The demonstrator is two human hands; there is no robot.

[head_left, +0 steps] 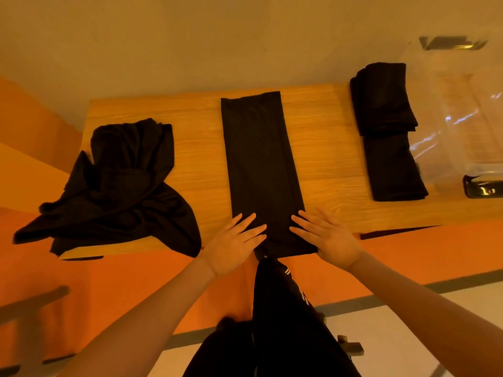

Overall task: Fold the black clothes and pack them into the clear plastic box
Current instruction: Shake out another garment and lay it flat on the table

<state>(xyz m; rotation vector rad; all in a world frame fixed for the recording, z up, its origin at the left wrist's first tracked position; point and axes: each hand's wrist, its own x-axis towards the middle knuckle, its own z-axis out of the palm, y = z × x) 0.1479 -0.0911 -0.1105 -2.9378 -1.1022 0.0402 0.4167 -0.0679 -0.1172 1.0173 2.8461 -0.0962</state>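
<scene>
Both hands are lying flat at the near end of the long folded garment (261, 170), which is stretching as a narrow black strip from the table's near edge toward the wall. The left hand (234, 244) is pressing its straight, spread fingers onto the strip's near left corner, the palm sitting just off the cloth. The right hand (325, 236) is doing the same on the near right side, fingers fanned and flat, fingertips resting on the fabric's edge. The two hands are staying apart, with a band of black cloth showing between them, and neither one is gripping anything.

The wooden table (326, 148) is running across the view against a pale wall. On its left end a crumpled pile of black clothes (119, 186) is lying unfolded, spilling a little over the near edge. On the right, two folded black garments (389, 131) are sitting one behind the other, touching end to end. Just beside them, at the far right, the clear plastic box (462, 118) is standing; whether the folded pieces are inside its wall or just outside it is hard to tell through the glare.

Below the table edge the person's dark trousers (283, 322) are showing between the forearms.
</scene>
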